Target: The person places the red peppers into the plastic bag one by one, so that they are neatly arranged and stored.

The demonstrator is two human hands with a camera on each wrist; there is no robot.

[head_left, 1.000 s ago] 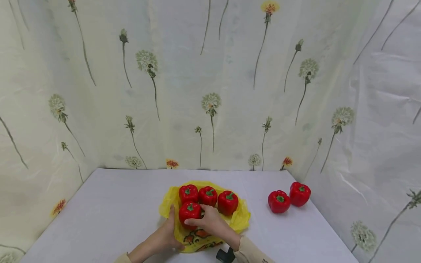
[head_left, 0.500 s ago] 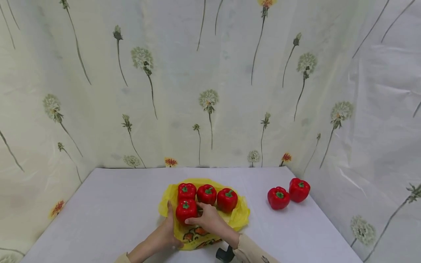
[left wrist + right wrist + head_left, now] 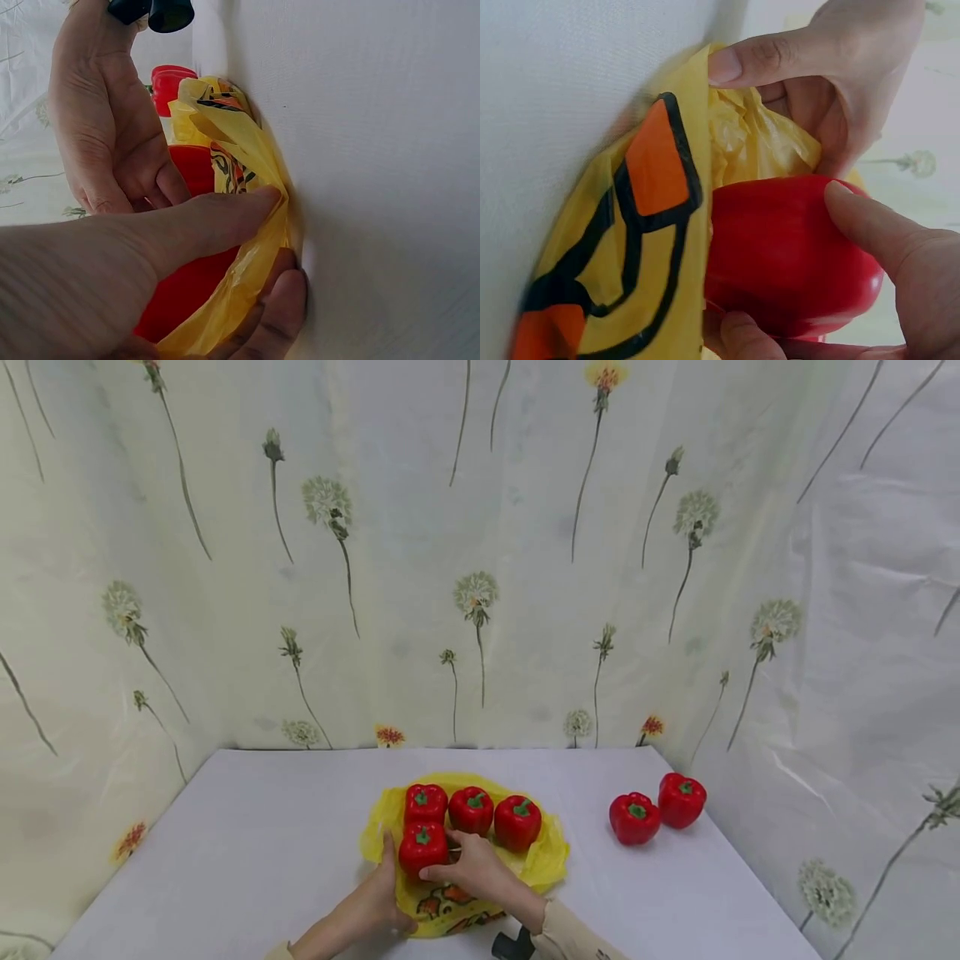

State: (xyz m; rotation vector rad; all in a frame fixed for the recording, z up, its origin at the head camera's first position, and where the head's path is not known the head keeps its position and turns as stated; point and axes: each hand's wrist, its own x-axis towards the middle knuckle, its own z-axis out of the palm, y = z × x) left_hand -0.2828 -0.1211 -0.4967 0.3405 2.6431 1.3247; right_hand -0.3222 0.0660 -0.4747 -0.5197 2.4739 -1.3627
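A yellow plastic bag [image 3: 553,853] with an orange and black print lies spread low around several red bell peppers. My right hand [image 3: 480,867] holds the front bell pepper [image 3: 422,852] inside the bag; the right wrist view shows thumb and fingers on opposite sides of the red bell pepper [image 3: 787,255]. At the bag's left side, my left hand [image 3: 372,897] pinches its edge, thumb inside and fingers outside, as the left wrist view shows on the yellow film [image 3: 259,150]. Behind the held one sit three more: the left pepper [image 3: 425,804], the middle pepper [image 3: 471,810] and the right pepper [image 3: 517,823].
Two more red bell peppers, a nearer one [image 3: 635,818] and a farther one [image 3: 682,800], stand near the right edge of the white table [image 3: 285,827]. A dandelion-print curtain [image 3: 405,568] rises behind and at both sides. A black device [image 3: 513,945] sits at the right wrist.
The front bell pepper has shifted a little left within the bag, with the right hand on it. The left hand keeps its place on the bag's edge. The view has tilted slightly.
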